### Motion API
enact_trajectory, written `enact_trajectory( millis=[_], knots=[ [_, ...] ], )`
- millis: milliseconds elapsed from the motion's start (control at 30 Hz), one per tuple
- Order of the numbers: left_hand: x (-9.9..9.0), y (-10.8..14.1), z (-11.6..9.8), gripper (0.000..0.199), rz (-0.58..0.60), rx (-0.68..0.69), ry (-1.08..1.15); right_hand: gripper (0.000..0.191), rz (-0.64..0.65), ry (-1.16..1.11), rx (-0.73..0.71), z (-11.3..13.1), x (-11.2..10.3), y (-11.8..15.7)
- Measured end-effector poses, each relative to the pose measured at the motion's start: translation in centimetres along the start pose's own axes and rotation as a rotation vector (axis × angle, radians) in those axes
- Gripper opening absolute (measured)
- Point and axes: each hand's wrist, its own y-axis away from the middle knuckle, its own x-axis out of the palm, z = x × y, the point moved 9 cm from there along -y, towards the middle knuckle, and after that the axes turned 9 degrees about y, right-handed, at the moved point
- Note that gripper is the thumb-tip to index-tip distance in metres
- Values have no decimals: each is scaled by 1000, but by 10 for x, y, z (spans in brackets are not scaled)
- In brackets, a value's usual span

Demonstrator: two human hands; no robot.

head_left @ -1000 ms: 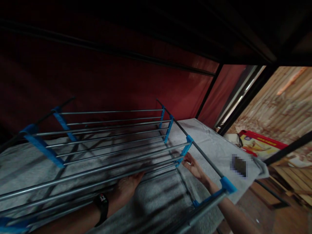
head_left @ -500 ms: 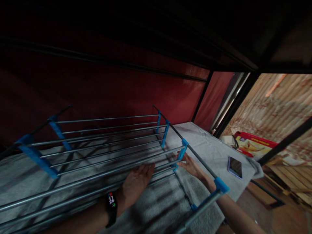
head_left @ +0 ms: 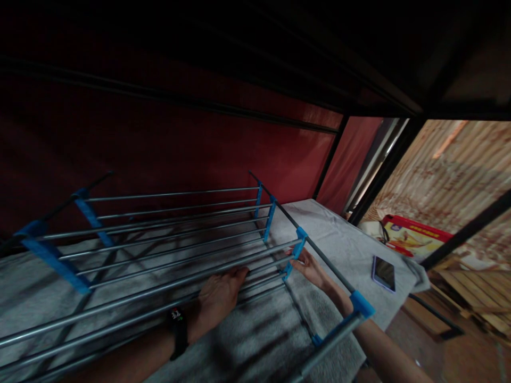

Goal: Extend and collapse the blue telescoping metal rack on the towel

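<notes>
A rack of grey metal tubes (head_left: pixel 159 280) joined by blue plastic brackets lies across a surface covered in grey cloth. My left hand (head_left: pixel 219 295), with a black smart band on the wrist, is closed around a tube close to the right end; its fingertips are partly hidden behind the metal. On the outer side of the rack, my right hand (head_left: pixel 311 270) pinches the blue bracket (head_left: pixel 297 249) where the tubes enter it. Another blue bracket (head_left: pixel 361 304) sits nearer to me, above my right forearm. Farther back, two more blue brackets (head_left: pixel 270 219) hold the tube ends.
A phone (head_left: pixel 384 273) lies on the cloth (head_left: pixel 339 234) at the right. Beyond it are a red and yellow box (head_left: pixel 415 236) and wooden pallets (head_left: pixel 475 292). A red sheet (head_left: pixel 179 143) hangs behind the rack, and dark metal frame bars (head_left: pixel 383 170) stand at the right.
My left hand has turned and shifted slightly left, its fingers curling from flat to closed. My right fingers have closed on the bracket. The rack's left end has shifted slightly left.
</notes>
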Motion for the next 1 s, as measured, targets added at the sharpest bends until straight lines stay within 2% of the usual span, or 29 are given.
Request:
enact_trajectory(
  millis=[267, 467, 733, 1000],
  knots=[
    [-2, -1, 1, 46, 85, -53, 66, 34, -36, -50, -15, -6, 0, -6],
    [-3, -3, 8, 41, 56, -91, 104, 30, -9, -36, -14, -3, 1, -8],
    [-5, -3, 2, 45, 54, -40, 99, 23, -32, -3, -2, -6, 0, -9],
    [-6, -4, -1, 38, 54, -16, 121, 23, -63, 18, 35, -9, 3, -7]
  ],
)
